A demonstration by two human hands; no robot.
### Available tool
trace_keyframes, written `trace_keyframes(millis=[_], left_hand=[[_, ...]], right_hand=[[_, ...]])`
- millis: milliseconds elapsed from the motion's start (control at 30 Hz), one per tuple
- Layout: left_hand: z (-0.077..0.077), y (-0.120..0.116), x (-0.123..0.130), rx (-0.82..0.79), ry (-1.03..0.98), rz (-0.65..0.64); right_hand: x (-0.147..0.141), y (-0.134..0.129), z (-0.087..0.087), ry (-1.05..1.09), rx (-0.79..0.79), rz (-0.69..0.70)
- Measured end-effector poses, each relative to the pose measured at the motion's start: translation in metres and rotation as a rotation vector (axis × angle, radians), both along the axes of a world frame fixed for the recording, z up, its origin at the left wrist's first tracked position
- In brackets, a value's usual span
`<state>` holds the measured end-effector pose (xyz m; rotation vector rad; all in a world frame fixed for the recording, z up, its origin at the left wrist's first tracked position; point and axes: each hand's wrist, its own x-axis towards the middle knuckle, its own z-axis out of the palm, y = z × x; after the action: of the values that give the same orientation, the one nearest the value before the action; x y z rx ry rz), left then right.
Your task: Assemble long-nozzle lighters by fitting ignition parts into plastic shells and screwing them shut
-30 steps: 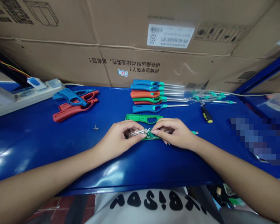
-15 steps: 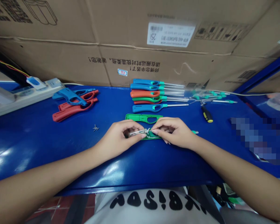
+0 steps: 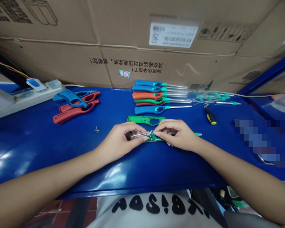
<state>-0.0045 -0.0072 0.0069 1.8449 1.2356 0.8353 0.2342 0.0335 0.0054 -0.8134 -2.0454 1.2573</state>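
My left hand (image 3: 125,136) is closed around a clear lighter fuel tank (image 3: 139,135), which lies level between thumb and fingers. At the tank's right end, my right hand (image 3: 173,134) pinches a thin white tube (image 3: 151,133) between thumb and forefinger. Below both hands rests a green lighter shell half (image 3: 154,140) with green and white parts inside; my right hand hides much of it. A greenish metal-tipped end (image 3: 198,134) shows past the right wrist. Just behind my hands lies a second green shell half (image 3: 142,119), its inner side up.
Several gas lighters (image 3: 148,110) with metal rods lie in a row at the back. Blue and red shell halves (image 3: 73,112) are piled left, near small screws (image 3: 97,130) and a power strip (image 3: 26,96). Rod assemblies (image 3: 218,96) and a screwdriver (image 3: 210,116) lie right. A cardboard box (image 3: 123,28) stands behind.
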Motion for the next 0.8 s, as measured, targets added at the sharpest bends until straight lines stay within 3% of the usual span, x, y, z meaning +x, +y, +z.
trace_keyframes(millis=[800], left_hand=[[0.0024, -0.0022, 0.0027, 0.028, 0.015, -0.032]], right_hand=[[-0.0018, -0.0009, 0.0013, -0.04, 0.04, -0.007]])
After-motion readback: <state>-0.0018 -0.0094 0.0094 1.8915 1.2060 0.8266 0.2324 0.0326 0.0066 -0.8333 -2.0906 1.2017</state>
